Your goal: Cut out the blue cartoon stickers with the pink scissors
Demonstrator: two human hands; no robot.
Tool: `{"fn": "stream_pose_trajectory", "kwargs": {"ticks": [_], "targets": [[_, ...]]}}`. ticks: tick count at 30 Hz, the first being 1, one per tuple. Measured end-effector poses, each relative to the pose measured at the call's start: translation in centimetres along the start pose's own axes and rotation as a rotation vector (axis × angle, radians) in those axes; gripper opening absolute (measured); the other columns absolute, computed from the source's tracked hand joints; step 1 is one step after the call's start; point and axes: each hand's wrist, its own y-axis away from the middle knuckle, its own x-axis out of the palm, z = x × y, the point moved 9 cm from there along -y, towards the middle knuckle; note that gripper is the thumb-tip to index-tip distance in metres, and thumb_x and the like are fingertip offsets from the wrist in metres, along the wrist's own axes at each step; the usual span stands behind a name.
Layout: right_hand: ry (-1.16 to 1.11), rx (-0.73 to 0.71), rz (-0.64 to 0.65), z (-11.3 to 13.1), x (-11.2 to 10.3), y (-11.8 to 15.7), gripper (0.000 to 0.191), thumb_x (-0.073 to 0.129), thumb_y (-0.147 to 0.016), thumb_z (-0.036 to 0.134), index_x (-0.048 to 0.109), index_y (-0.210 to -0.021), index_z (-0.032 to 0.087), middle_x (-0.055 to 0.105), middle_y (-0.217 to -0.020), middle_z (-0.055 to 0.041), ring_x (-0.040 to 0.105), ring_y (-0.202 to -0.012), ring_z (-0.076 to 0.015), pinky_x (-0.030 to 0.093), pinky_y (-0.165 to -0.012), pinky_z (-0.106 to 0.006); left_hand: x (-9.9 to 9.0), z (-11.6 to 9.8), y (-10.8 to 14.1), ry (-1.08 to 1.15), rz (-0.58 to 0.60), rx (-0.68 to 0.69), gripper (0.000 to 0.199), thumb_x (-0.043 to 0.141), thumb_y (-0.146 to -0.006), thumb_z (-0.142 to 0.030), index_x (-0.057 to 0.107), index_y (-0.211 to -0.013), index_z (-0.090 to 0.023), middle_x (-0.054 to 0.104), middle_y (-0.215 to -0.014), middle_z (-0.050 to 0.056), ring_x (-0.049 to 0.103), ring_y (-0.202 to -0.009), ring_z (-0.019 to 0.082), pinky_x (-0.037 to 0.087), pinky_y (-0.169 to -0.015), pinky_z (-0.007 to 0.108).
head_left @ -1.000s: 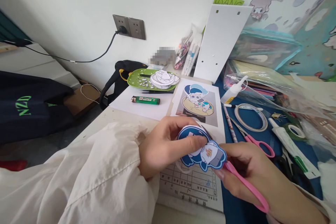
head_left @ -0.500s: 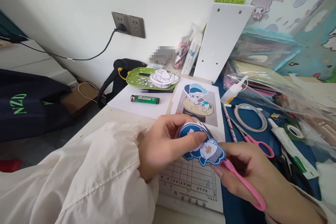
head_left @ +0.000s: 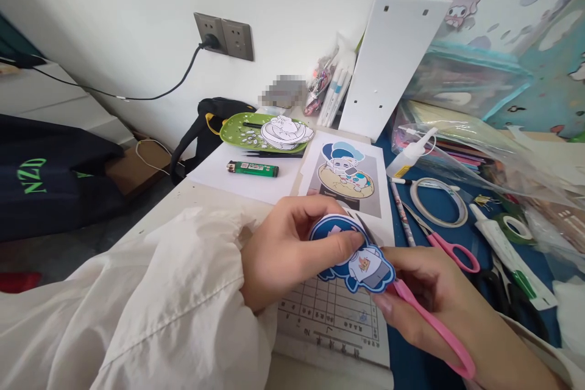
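Note:
My left hand (head_left: 297, 250) pinches a blue-edged paper cartoon cutout (head_left: 372, 268), thumb on top and fingers behind it. The figure on it wears a white shirt. In my right hand (head_left: 429, 304) are pink-handled scissors (head_left: 439, 326), closed in by thumb and fingers. Part of a blade shows beyond the cutout's upper edge; the rest lies behind the paper. Below the hands is a printed form sheet (head_left: 326, 323). Just beyond them lies a colour print of a cartoon figure in a bowl (head_left: 350, 180).
A green tray (head_left: 237, 131) holds a white drawn cutout and scraps. Near it lies a green lighter (head_left: 253, 169). On the blue mat at right are a second pink pair of scissors (head_left: 457, 253), a tape roll (head_left: 439, 202), a glue bottle (head_left: 409, 155) and black scissors (head_left: 507, 292). A white panel (head_left: 393, 67) stands behind.
The scissors have slid slightly right and down, and more blade shows above the cutout. The cutout sits turned a little differently. My left hand keeps its grip.

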Motion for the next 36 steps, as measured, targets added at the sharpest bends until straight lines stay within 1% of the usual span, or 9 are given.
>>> {"fn": "stream_pose_trajectory", "kwargs": {"ticks": [5,8,10,13,18,22,27,31,36], "targets": [[0.075,-0.003,-0.009,-0.28,-0.31,-0.06,0.010,0.055,-0.076,0.019,0.062,-0.069,0.017,0.040,-0.064,0.0024,0.031,-0.057,-0.0113,0.030,-0.047,-0.022,-0.04,-0.01,0.08,-0.007,0.000,-0.008,0.018,0.067,-0.072,-0.021,0.058,-0.060,-0.012,0.051,-0.056,-0.003,0.043,-0.053,0.007,0.035,-0.049,0.018],[0.052,0.033,-0.007,-0.63,-0.34,0.25,0.009,0.056,-0.075,0.019,0.066,-0.075,0.019,0.045,-0.065,0.0013,0.037,-0.060,-0.0130,0.035,-0.050,-0.023,-0.07,-0.02,0.12,-0.010,-0.001,-0.010,0.018,0.067,-0.072,-0.022,0.058,-0.060,-0.013,0.051,-0.056,-0.003,0.043,-0.053,0.007,0.034,-0.049,0.018],[0.034,0.048,0.000,-0.70,-0.27,0.47,0.012,0.057,-0.074,0.018,0.068,-0.080,0.020,0.047,-0.065,0.0010,0.039,-0.060,-0.0135,0.036,-0.050,-0.023,-0.08,-0.04,0.10,-0.010,-0.003,-0.010,0.018,0.067,-0.072,-0.022,0.057,-0.060,-0.013,0.051,-0.056,-0.003,0.042,-0.053,0.007,0.034,-0.049,0.018],[0.045,0.038,-0.003,-0.70,-0.28,0.56,0.012,0.057,-0.075,0.020,0.067,-0.079,0.019,0.046,-0.065,0.0012,0.037,-0.059,-0.0130,0.035,-0.049,-0.023,-0.04,-0.02,0.06,-0.013,-0.001,-0.017,0.018,0.067,-0.072,-0.022,0.057,-0.060,-0.013,0.050,-0.056,-0.003,0.042,-0.053,0.007,0.034,-0.049,0.018],[0.136,-0.017,0.005,-0.55,-0.10,0.24,0.012,0.053,-0.079,0.022,0.059,-0.070,0.017,0.039,-0.063,0.0024,0.031,-0.056,-0.0115,0.030,-0.047,-0.023,0.05,-0.01,0.10,-0.014,0.004,-0.018,0.018,0.066,-0.073,-0.023,0.057,-0.061,-0.013,0.051,-0.057,-0.003,0.043,-0.054,0.007,0.034,-0.049,0.018],[0.133,0.002,-0.012,-0.36,-0.15,0.26,0.012,0.053,-0.079,0.022,0.057,-0.069,0.017,0.036,-0.063,0.0029,0.028,-0.056,-0.0106,0.027,-0.046,-0.023,0.05,0.00,0.17,-0.016,0.004,-0.010,0.017,0.066,-0.073,-0.022,0.057,-0.062,-0.013,0.052,-0.058,-0.003,0.043,-0.054,0.007,0.034,-0.049,0.018],[0.124,0.010,-0.029,-0.01,-0.24,0.36,0.008,0.056,-0.075,0.019,0.060,-0.069,0.016,0.039,-0.063,0.0023,0.031,-0.056,-0.0107,0.030,-0.046,-0.023,-0.06,0.11,0.16,-0.010,0.001,-0.020,0.019,0.067,-0.073,-0.023,0.056,-0.062,-0.013,0.051,-0.058,-0.003,0.043,-0.054,0.008,0.034,-0.049,0.019],[0.150,0.018,-0.010,-0.13,-0.05,0.24,0.010,0.055,-0.075,0.020,0.056,-0.066,0.017,0.036,-0.062,0.0031,0.029,-0.055,-0.0105,0.028,-0.046,-0.023,-0.03,0.02,0.22,-0.013,0.005,-0.016,0.019,0.066,-0.073,-0.024,0.056,-0.061,-0.013,0.050,-0.058,-0.003,0.042,-0.054,0.008,0.034,-0.049,0.019],[0.224,0.008,-0.022,-0.30,-0.45,0.14,0.012,0.052,-0.078,0.019,0.052,-0.065,0.018,0.035,-0.063,0.0028,0.029,-0.056,-0.0113,0.028,-0.047,-0.024,0.01,-0.06,0.22,-0.007,0.005,-0.012,0.019,0.067,-0.073,-0.023,0.056,-0.060,-0.013,0.049,-0.058,-0.003,0.042,-0.054,0.008,0.034,-0.049,0.019]]}}
